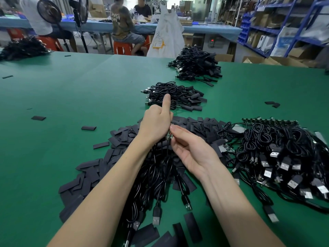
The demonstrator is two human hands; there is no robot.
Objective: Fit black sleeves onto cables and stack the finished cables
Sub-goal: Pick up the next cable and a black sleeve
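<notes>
My left hand [156, 123] grips a bunch of black USB cables [160, 175] by their upper ends, with its index finger pointing up. My right hand [187, 148] pinches the small green circuit board [168, 137] at the end of one cable. The cables hang down toward me, and their USB plugs lie on the green table [80, 97]. A broad heap of flat black sleeves [121, 138] lies under and around both hands. Behind them sits a small stack of sleeved cables [175, 97], with a bigger stack [196, 65] farther back.
A large pile of unsleeved cables with bare boards [277, 154] lies at the right. Stray sleeves [38, 118] dot the table at the left, and another cable heap [21, 48] sits at the far left. People sit on orange stools at a far bench; blue shelving stands right.
</notes>
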